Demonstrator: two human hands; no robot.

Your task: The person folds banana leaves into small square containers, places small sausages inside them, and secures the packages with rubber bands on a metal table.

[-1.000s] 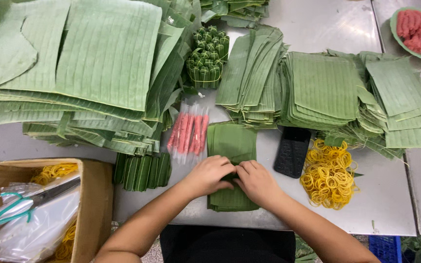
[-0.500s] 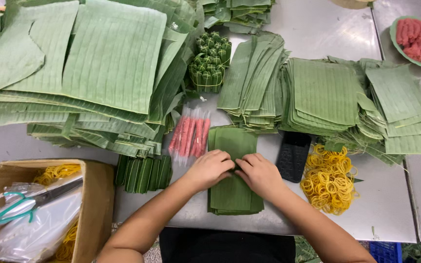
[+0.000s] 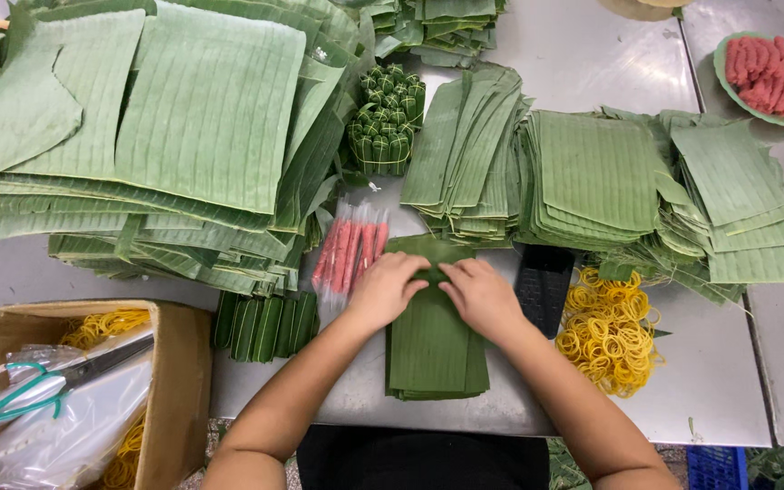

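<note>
At the far left we see a cardboard box (image 3: pixel 83 381) with yellow rubber bands, a plastic bag and a pair of scissors with teal handles (image 3: pixel 38 386). Above it lies a big heap of large banana leaves (image 3: pixel 165 118), not yet used. A row of finished rolls (image 3: pixel 265 325) lies just beside the box, and a second group of tied rolls (image 3: pixel 385 120) stands further up the counter (image 3: pixel 700 399), so we judge that a good part of the work is already done.

Next come the pink sausage sticks in clear wrap (image 3: pixel 348 252), touching our left hand (image 3: pixel 385 290). Both hands are bent, with fingers pressing on the top end of a stack of narrow leaf strips (image 3: pixel 433 349) at the middle of the counter; our right hand (image 3: pixel 480 298) pinches a fold there. The roll in hand looks only begun, no band on it.

To the right are stacks of cut leaves (image 3: pixel 592 172), a black flat object (image 3: pixel 543 286), a pile of yellow rubber bands (image 3: pixel 608 327) and a green bowl of pink meat (image 3: pixel 773 77). Much material remains.
</note>
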